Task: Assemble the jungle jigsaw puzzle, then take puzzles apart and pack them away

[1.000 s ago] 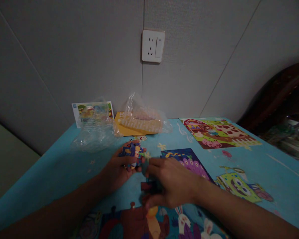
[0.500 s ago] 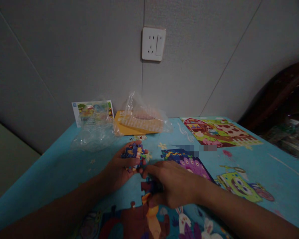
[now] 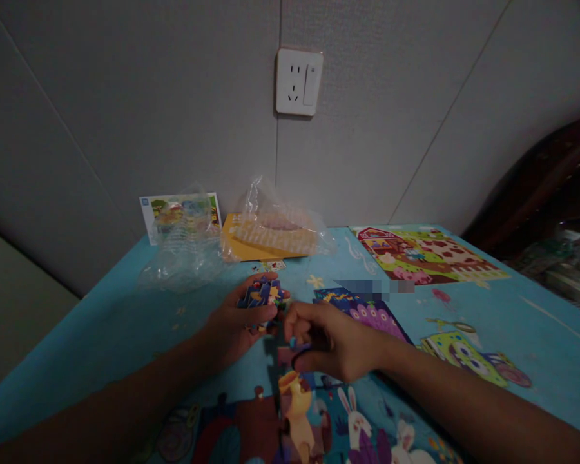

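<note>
Left hand: The left hand [image 3: 234, 325] is curled around a small stack of jigsaw pieces [image 3: 261, 293], which is pinned by the thumb and held above the table.
Right hand: By the right hand [image 3: 345, 341], a single jigsaw piece [image 3: 300, 349] is gripped between thumb and bent fingers; its printed face is mostly hidden.
Assembled jigsaw: The part-built jigsaw [image 3: 256, 419] is laid at the near edge of view, under and below the right hand; white rabbits and a yellow-orange animal are shown.
Tablecloth: A blue printed tablecloth [image 3: 125, 341] is spread beneath; a SpongeBob figure [image 3: 457, 354] is printed at right.
Picture boards: A dark blue board [image 3: 374, 316] with a purple motif is partly covered by the right hand and forearm. A farm-scene board [image 3: 425, 254] with barn and cow is placed farther back.
Packaging: A clear plastic bag [image 3: 183, 258] is set before a picture card [image 3: 147, 216]; a second clear bag [image 3: 294, 235] is draped over a yellow packet [image 3: 236, 251].
Writing: Pale characters on the packet and a blue corner logo on the card are seen but cannot be read.
Wall socket: A white socket with switch [image 3: 298, 82] is mounted above.
</note>
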`<state>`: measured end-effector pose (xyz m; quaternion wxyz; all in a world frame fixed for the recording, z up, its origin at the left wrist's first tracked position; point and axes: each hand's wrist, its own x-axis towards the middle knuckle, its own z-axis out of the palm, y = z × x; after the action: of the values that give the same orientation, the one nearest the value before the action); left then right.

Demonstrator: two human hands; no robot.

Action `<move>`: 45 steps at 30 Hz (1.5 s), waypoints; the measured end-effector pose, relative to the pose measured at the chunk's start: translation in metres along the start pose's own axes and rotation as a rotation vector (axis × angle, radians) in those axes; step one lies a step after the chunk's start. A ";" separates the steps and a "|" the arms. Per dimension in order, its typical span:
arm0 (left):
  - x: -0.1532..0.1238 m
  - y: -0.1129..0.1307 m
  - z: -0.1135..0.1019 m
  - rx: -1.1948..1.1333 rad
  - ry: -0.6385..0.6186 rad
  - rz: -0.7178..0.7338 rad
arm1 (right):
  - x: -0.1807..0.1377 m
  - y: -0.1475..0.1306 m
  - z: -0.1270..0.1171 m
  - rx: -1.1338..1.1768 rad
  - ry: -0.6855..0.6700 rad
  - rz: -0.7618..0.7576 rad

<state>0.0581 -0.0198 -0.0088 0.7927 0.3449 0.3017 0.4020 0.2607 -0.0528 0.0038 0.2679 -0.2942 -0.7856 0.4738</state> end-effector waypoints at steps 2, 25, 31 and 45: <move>-0.001 0.000 0.002 0.019 0.003 -0.002 | 0.001 0.002 0.001 0.105 0.034 0.019; -0.002 -0.001 0.003 0.089 -0.036 0.001 | -0.002 -0.009 0.001 0.176 -0.148 0.108; -0.002 -0.002 0.002 0.082 -0.068 0.023 | 0.004 -0.005 0.000 0.386 0.123 -0.006; -0.003 0.003 0.007 0.026 -0.006 0.029 | -0.004 -0.044 0.005 -0.635 0.334 -0.160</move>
<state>0.0607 -0.0227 -0.0016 0.7830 0.3609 0.2996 0.4085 0.2505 -0.0757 0.0410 0.3242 -0.3736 -0.8594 0.1294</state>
